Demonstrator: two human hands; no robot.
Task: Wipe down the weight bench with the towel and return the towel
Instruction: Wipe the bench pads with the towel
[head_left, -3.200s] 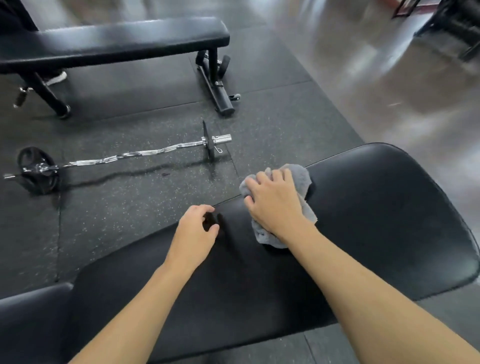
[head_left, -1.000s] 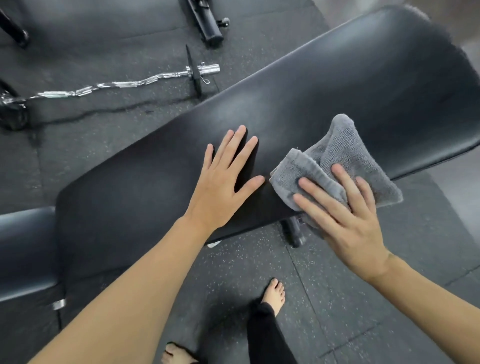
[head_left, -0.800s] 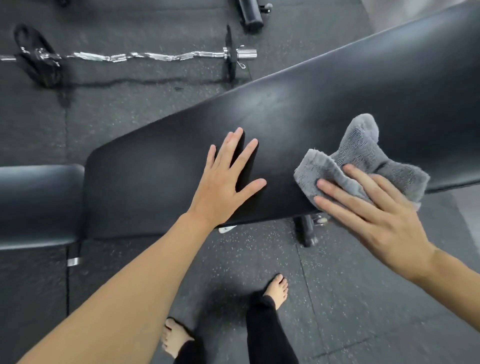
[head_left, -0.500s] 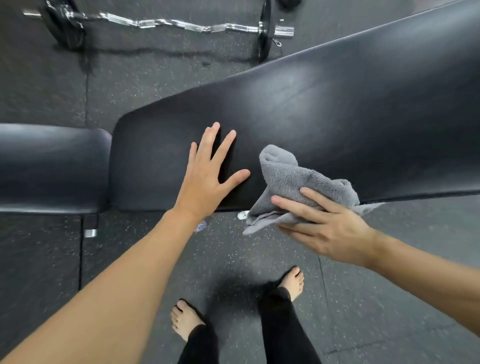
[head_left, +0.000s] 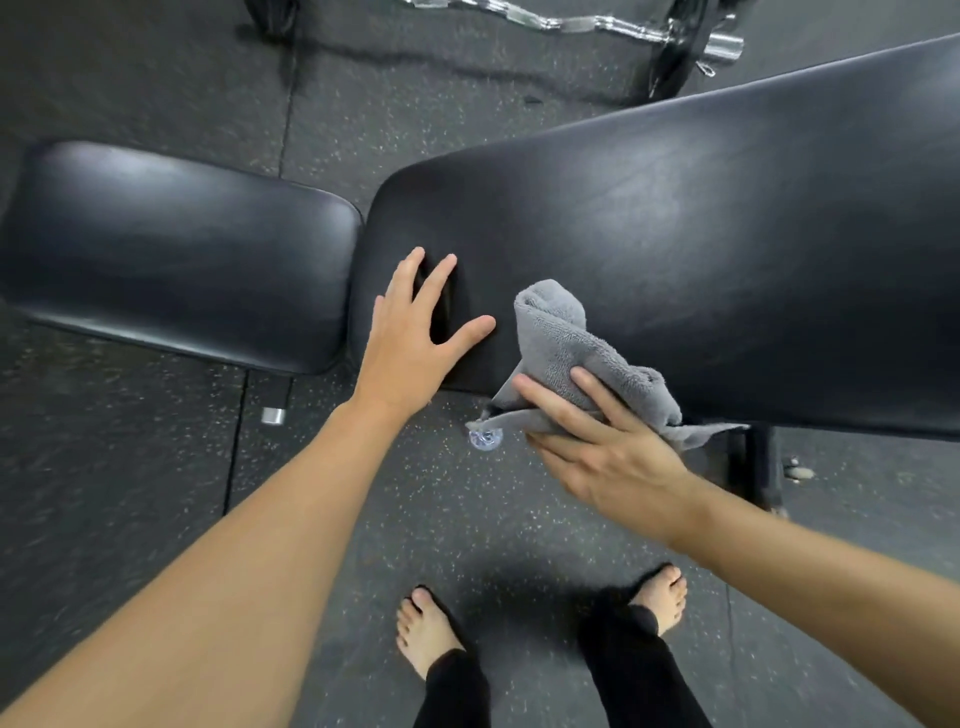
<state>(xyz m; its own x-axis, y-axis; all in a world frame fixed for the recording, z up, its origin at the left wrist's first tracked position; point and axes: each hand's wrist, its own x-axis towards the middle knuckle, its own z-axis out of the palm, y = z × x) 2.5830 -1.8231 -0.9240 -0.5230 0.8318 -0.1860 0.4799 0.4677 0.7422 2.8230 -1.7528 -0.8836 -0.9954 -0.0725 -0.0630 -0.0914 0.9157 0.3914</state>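
The black padded weight bench fills the upper half of the view: a long back pad (head_left: 701, 223) on the right and a shorter seat pad (head_left: 171, 249) on the left, with a gap between them. A crumpled grey towel (head_left: 566, 338) lies over the near edge of the back pad, close to its left end. My right hand (head_left: 597, 452) presses flat on the towel's lower part, which hangs off the edge. My left hand (head_left: 415, 332) rests flat on the back pad just left of the towel, fingers spread.
A chrome curl bar (head_left: 597, 26) with a black plate lies on the rubber floor beyond the bench. A bench leg (head_left: 758, 467) stands under the back pad at right. My bare feet (head_left: 426, 629) are on the floor in front of the bench.
My right hand has slid the towel leftward along the near edge of the back pad toward my left hand. The view has swung left, showing more of the seat pad.
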